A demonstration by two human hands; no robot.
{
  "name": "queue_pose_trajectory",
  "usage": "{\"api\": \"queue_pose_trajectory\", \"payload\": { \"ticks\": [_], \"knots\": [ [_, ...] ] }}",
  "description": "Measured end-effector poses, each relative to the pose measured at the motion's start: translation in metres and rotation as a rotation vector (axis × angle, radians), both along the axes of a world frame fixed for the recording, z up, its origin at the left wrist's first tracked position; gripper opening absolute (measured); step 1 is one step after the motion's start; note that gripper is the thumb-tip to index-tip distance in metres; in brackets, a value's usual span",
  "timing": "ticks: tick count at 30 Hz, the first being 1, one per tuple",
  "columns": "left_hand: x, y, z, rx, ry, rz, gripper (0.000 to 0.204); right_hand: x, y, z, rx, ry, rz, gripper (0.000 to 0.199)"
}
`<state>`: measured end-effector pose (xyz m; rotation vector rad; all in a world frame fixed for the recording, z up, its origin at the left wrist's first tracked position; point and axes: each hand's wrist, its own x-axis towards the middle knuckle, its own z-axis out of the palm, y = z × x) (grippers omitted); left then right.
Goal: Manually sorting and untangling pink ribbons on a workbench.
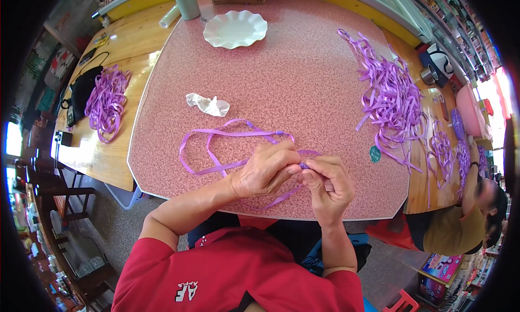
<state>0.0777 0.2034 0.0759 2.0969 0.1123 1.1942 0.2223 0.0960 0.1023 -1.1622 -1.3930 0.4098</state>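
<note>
Your left hand (262,171) and right hand (329,184) meet nearly fingertip to fingertip, both pinched on a small dark-purple piece (303,166) of a flat, shiny purple ribbon strap (222,167). The fingers cover most of the piece; its form cannot be determined. The strap lies in loose loops left of and beyond your left hand, on the pink speckled worktop (303,84). Farther beyond that hand, slightly left, are noted a crumpled white tissue-like scrap (215,107) and, past it, a white scallop-rimmed plate (235,30). Beyond your right hand, to its right, lies a tangled heap of purple straps (392,89), a flat dark-green piece (375,153) near its closer end. Well left of your left hand, a bundle of purple straps (106,100) rests on a pale wooden worktop (146,30).
</note>
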Motion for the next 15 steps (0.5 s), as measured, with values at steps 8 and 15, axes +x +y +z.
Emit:
{"api": "queue_pose_trajectory", "payload": {
  "ticks": [8, 15],
  "knots": [
    [-0.001, -0.004, -0.001, -0.015, -0.07, -0.077, 0.019, -0.01, -0.002, 0.002, 0.025, 0.063, -0.001, 0.012],
    [-0.005, -0.01, -0.004, -0.046, -0.148, -0.095, 0.019, -0.011, 0.0, 0.006, 0.15, -0.08, -0.005, 0.017]
  ]
}}
